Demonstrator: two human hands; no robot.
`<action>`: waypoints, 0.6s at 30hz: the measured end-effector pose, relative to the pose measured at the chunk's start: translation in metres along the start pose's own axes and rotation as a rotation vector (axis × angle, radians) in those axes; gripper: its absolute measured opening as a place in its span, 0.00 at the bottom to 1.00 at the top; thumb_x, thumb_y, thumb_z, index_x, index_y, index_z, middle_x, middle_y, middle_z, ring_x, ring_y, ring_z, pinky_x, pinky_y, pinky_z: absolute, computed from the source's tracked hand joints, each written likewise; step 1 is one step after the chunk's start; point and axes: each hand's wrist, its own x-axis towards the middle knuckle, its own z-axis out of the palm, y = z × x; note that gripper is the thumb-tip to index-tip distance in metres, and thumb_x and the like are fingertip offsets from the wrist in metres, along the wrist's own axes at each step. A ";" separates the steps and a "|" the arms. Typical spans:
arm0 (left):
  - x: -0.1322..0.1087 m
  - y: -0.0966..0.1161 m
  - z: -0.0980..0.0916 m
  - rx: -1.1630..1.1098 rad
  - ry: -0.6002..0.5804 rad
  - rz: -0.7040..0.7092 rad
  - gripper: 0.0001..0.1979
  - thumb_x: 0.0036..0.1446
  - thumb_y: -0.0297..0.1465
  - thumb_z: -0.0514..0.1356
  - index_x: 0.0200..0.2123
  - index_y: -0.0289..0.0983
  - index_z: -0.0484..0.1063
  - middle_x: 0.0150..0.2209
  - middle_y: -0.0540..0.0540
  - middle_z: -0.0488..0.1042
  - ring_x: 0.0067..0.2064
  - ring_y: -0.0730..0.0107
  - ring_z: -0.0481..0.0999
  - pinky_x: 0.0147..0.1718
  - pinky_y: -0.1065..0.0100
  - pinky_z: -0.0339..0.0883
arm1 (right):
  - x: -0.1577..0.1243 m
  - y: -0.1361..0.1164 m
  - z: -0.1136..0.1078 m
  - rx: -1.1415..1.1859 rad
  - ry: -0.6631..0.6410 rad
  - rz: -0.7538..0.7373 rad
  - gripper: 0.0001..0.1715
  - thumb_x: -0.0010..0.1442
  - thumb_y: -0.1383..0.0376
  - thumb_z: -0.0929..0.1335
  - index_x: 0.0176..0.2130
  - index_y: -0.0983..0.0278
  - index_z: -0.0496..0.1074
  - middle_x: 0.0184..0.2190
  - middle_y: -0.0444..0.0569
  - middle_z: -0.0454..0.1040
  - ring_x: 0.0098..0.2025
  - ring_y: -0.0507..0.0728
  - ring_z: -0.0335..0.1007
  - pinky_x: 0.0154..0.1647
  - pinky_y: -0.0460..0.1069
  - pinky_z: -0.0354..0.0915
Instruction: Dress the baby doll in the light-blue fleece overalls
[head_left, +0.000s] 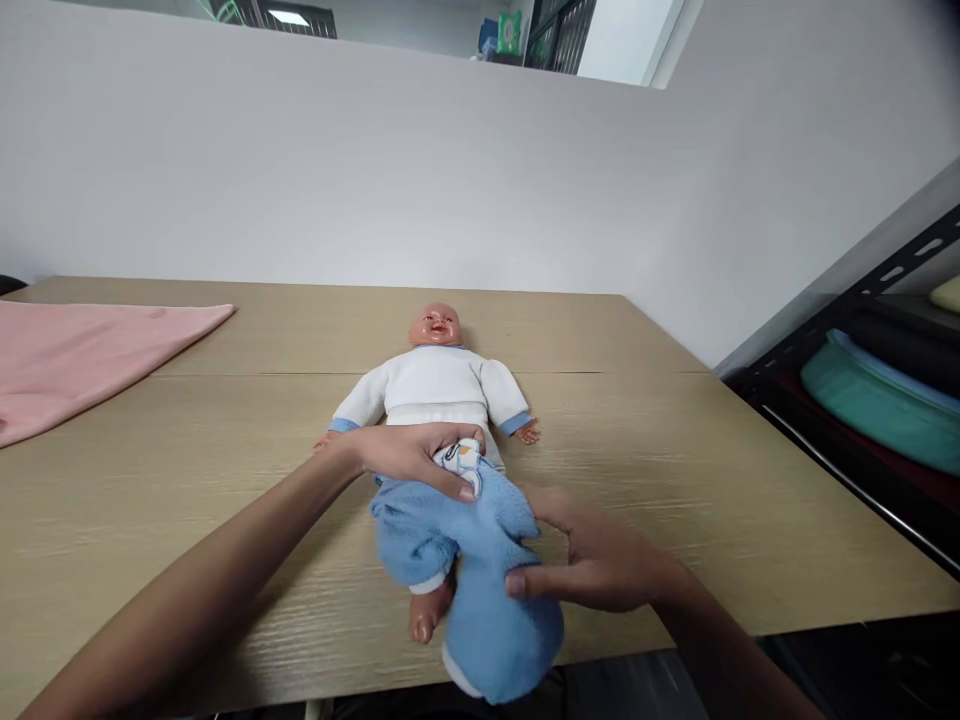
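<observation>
A baby doll (436, 375) in a white top with blue cuffs lies on its back, its head toward the wall. Blue fleece pants (487, 540) are partly on its legs. One bare foot (430, 612) sticks out of the leg on my left; the other leg's cloth hides its foot and hangs over the table's front edge. My left hand (420, 455) is closed at the waist, pinching the pants near a white printed patch (460, 462). My right hand (592, 555), slightly blurred, grips the outer side of the pants leg between thumb and fingers.
The wooden table (262, 480) meets a white wall behind. At the left lies a pink cloth (90, 360). To the right stands a black metal shelf (840, 350) with a teal basin (877, 405). Above the wall is an opening into another room.
</observation>
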 end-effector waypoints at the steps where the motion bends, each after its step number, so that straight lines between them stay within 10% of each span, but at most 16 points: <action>1: -0.001 0.000 0.000 -0.010 -0.067 -0.012 0.22 0.56 0.42 0.75 0.49 0.42 0.74 0.42 0.52 0.77 0.42 0.65 0.76 0.42 0.68 0.71 | 0.000 0.001 0.002 0.021 0.038 -0.003 0.19 0.65 0.52 0.77 0.49 0.59 0.78 0.47 0.47 0.81 0.51 0.62 0.76 0.57 0.55 0.70; 5: -0.005 -0.003 -0.004 -0.009 -0.369 -0.056 0.24 0.52 0.43 0.78 0.49 0.40 0.81 0.46 0.46 0.85 0.46 0.55 0.81 0.48 0.61 0.77 | 0.005 0.014 0.008 0.108 0.238 0.096 0.18 0.71 0.48 0.70 0.46 0.60 0.74 0.41 0.46 0.76 0.44 0.58 0.73 0.49 0.52 0.70; 9: -0.006 -0.014 -0.010 -0.006 -0.248 -0.004 0.18 0.56 0.45 0.75 0.44 0.40 0.83 0.41 0.49 0.85 0.43 0.60 0.82 0.48 0.63 0.77 | 0.006 0.014 0.007 0.058 0.090 0.107 0.23 0.71 0.46 0.69 0.51 0.61 0.76 0.46 0.49 0.78 0.48 0.61 0.74 0.52 0.55 0.70; 14: -0.007 -0.029 -0.013 -0.042 -0.038 -0.004 0.29 0.56 0.49 0.73 0.57 0.44 0.79 0.56 0.48 0.81 0.62 0.52 0.76 0.63 0.59 0.69 | -0.002 -0.002 0.004 0.028 -0.092 0.058 0.23 0.61 0.47 0.77 0.46 0.60 0.82 0.47 0.50 0.80 0.52 0.67 0.75 0.59 0.60 0.70; 18: -0.007 -0.031 -0.012 -0.052 -0.129 -0.069 0.31 0.55 0.51 0.74 0.58 0.44 0.78 0.57 0.48 0.81 0.61 0.53 0.78 0.61 0.60 0.71 | -0.005 0.001 0.006 0.104 -0.081 -0.004 0.19 0.65 0.49 0.76 0.47 0.59 0.82 0.53 0.51 0.79 0.58 0.66 0.74 0.66 0.60 0.67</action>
